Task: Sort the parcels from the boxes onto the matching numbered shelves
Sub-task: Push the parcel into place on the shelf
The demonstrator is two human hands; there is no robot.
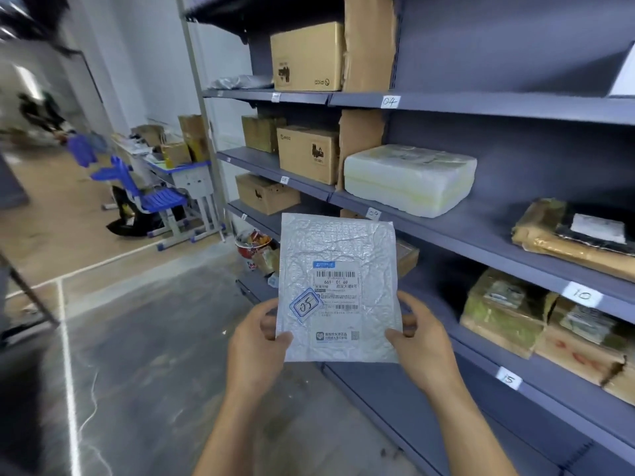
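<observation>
Item: silver bubble mailer (pixel 338 286), flat, held upright in front of the grey-blue shelving (pixel 481 108), label side toward the holder. A blue-bordered sticker (pixel 305 306) on its lower left reads "05"; a white shipping label (pixel 338 290) with barcodes sits just beside and above the sticker.

Left hand (pixel 256 341): pinching the mailer's lower left edge, thumb on the front, fingers behind.

Right hand (pixel 419 333): pinching the mailer's lower right edge the same way.

Beyond the mailer, on the shelving:
- Tag "15" (pixel 508 378), low and right of the mailer.
- Tag "10" (pixel 582 294), above it; taped brown parcels (pixel 505 310) on the shelf beneath that tag.
- Tag "09" (pixel 372 213), just above the mailer's top edge; a white wrapped block (pixel 409 178) rests on the shelf above this tag, and a brown-and-black parcel (pixel 577 238) lies further right.
- Tag "04" (pixel 390 101), higher up; a cardboard box (pixel 307 56) stands left of it on that shelf.

Left of the mailer and well apart: a blue chair (pixel 151 194) beside a worktop (pixel 178 164) carrying cartons.
</observation>
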